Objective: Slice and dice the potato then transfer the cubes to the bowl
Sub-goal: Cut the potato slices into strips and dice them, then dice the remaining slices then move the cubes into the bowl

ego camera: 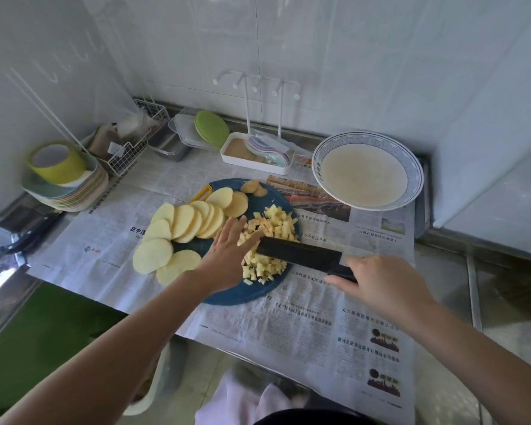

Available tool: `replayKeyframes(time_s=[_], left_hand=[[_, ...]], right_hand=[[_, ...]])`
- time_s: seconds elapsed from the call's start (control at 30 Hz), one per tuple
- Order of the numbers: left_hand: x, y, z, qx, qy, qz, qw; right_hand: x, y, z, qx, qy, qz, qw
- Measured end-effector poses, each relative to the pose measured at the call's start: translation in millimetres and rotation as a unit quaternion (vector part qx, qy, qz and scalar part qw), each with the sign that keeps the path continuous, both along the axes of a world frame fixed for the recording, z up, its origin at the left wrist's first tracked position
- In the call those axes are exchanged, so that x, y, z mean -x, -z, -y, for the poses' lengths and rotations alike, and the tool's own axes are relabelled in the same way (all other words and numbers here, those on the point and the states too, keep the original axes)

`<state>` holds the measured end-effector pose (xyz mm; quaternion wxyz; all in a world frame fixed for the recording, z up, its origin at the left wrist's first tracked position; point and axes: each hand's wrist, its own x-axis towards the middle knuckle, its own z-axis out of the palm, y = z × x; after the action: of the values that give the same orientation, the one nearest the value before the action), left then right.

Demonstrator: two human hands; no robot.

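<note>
newsprint [319, 317] covers the counter across the bottom and centre of the frame. nearest the camera, right of centre, the right hand [383, 283] is wrapped round the handle of the black knife [298, 254], whose broad blade lies low over the heap of potato cubes [273, 231]. just left of it the left hand [227, 256] has its fingers straight, fingertips [252, 237] against the cubes beside the blade, holding nothing. both work over the round blue board [242, 294] in the middle of the frame

the step in hand looks like gathering cubes onto the blade for the carry. to do it well, keep the cutting edge down on the board and turned away from the left palm, sweep the cubes on with the flat of the fingers, and take a modest load so none roll off. a few cubes sit near the board's lower edge, so scoop inward from there

further up and left, the uncut potato slices [181, 231] fan across the board; keep them out of the sweep, since they have yet to be diced. two end pieces [253, 188] and a yellow peeler [201, 193] rest at the board's top edge. beyond, at upper right, the bowl [368, 138] stands on the paper, apart from the board, with pale liquid in it; carry the blade level and tip it low over the rim to avoid a splash
</note>
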<state>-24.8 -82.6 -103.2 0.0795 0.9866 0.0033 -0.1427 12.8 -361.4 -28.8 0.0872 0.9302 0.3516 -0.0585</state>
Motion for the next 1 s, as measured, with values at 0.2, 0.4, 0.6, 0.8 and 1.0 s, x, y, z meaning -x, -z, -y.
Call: replayKeyframes(time_s=[0.2, 0.4, 0.6, 0.8, 1.0], left_hand=[[-7, 4, -11, 0.164, -0.085, 0.123, 0.975], [-8, -2, -13, 0.235, -0.236, 0.248, 0.910], [10, -19, -42, 0.233, -0.300, 0.224, 0.898], [62, -13, -60, 0.208, -0.390, 0.163, 0.882], [95, 4, -62, 0.195, -0.450, 0.150, 0.859]], right_hand=[[1, -1, 18, -0.154, 0.114, -0.098, 0.977], [9, 23, -3, -0.270, 0.158, -0.248, 0.917], [38, 44, -33, -0.298, 0.223, -0.525, 0.765], [57, 70, -60, -0.284, 0.248, -0.616, 0.691], [54, 80, -74, -0.292, 0.272, -0.607, 0.687]])
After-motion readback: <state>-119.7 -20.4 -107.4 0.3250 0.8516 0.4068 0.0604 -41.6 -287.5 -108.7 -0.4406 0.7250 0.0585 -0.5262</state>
